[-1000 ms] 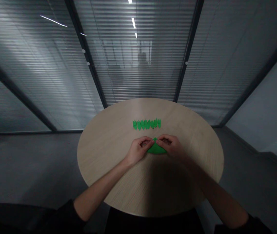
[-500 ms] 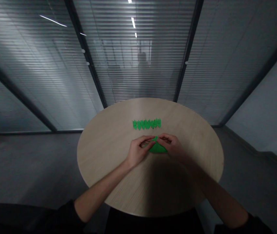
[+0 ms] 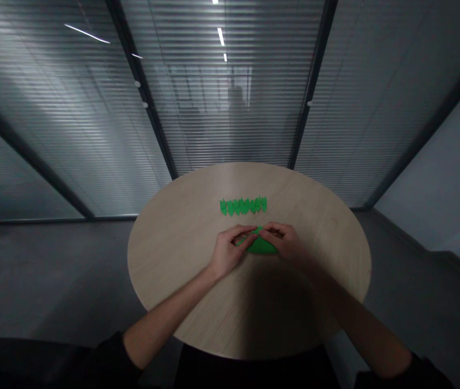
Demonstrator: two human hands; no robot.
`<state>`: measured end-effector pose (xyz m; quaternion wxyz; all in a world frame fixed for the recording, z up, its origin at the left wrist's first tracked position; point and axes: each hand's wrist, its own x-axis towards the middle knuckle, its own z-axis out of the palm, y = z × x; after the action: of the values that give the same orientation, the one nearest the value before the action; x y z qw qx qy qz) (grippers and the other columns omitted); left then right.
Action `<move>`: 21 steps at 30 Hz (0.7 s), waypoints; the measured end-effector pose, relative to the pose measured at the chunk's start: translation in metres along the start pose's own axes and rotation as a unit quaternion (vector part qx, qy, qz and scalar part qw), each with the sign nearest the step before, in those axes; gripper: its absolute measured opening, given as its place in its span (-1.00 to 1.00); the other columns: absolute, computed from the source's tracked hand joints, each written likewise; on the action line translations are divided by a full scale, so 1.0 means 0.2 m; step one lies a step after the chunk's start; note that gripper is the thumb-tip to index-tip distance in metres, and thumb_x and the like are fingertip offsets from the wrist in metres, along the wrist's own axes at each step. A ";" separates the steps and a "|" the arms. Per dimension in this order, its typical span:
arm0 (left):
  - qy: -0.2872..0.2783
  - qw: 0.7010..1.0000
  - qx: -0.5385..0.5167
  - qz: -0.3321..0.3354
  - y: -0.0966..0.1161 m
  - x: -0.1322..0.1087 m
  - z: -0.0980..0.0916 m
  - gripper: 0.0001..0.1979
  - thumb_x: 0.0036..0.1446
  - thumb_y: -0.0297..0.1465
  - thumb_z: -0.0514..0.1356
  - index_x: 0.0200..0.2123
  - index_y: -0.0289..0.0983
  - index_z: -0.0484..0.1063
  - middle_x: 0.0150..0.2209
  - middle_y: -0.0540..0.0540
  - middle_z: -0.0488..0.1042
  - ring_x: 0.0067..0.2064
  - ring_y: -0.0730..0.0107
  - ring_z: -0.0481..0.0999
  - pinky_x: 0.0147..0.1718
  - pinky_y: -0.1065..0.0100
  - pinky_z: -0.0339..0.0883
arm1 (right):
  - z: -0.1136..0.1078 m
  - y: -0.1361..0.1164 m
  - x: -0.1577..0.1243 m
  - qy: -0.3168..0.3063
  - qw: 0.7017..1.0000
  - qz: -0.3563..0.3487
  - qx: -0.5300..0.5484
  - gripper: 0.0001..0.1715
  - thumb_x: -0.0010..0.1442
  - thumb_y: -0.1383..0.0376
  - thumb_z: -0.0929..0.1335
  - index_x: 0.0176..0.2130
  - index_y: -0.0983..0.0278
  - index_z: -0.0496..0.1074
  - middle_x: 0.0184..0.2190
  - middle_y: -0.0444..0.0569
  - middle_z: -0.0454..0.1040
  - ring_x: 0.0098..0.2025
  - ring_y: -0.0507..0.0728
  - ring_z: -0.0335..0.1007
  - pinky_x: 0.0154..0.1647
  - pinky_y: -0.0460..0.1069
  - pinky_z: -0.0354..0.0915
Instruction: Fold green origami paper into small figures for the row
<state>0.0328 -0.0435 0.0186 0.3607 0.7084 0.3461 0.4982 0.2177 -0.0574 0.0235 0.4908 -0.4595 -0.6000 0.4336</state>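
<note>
Both hands meet over a bright green, flat, round-edged shape [image 3: 262, 247] on the table; its material is too dark and small to make out. My left hand [image 3: 229, 246] comes from the left, its thumb and fingers closed at the tips on a small green piece [image 3: 259, 229]. From the right, my right hand [image 3: 289, 243] pinches the same small piece, thumb in front and fingertips behind. The fingers partly cover both green things. Just beyond the hands lies a row of several small green leaf-like pieces [image 3: 243, 206] with pointed ends, side by side.
The round wooden table [image 3: 165, 232] fills the middle of the view, and a dark shadow falls on its near part. Behind it stand glass panels with blinds [image 3: 234, 129] and dark frames. A pale wall [image 3: 448, 178] is at the right, above grey floor [image 3: 63, 275].
Almost nothing differs. Both hands stay at the green piece with only a tiny shift of the fingers, and the row of pieces lies as before.
</note>
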 end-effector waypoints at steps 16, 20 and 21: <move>0.001 0.999 -0.032 0.005 -0.01 0.00 0.00 -0.81 0.20 -0.34 0.32 -0.14 -0.26 0.65 -0.21 -0.16 0.66 -0.20 0.29 0.62 -0.20 0.32 0.46 | 0.00 0.01 0.00 0.012 1.000 -0.004 -0.007 -0.68 0.11 0.05 0.44 -0.42 0.26 0.51 -0.50 -0.11 0.44 -0.45 0.06 0.35 -0.44 -0.06 0.24; 0.003 0.999 -0.038 0.004 -0.01 0.00 0.00 -0.82 0.19 -0.35 0.32 -0.15 -0.25 0.65 -0.22 -0.15 0.66 -0.21 0.30 0.61 -0.21 0.31 0.46 | 0.00 0.01 0.00 0.013 1.000 -0.005 -0.017 -0.69 0.12 0.06 0.43 -0.42 0.25 0.51 -0.51 -0.11 0.45 -0.45 0.06 0.35 -0.44 -0.05 0.25; 0.002 0.999 -0.038 0.004 -0.01 0.00 0.00 -0.82 0.18 -0.35 0.32 -0.16 -0.26 0.65 -0.22 -0.15 0.66 -0.21 0.30 0.61 -0.21 0.31 0.46 | 0.00 0.01 0.00 0.013 1.000 -0.008 -0.019 -0.70 0.13 0.06 0.43 -0.42 0.25 0.51 -0.51 -0.11 0.45 -0.45 0.06 0.35 -0.44 -0.05 0.25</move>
<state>0.0327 -0.0417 0.0165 0.3846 0.6944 0.3244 0.5144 0.2173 -0.0568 0.0224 0.4936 -0.4695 -0.6049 0.4123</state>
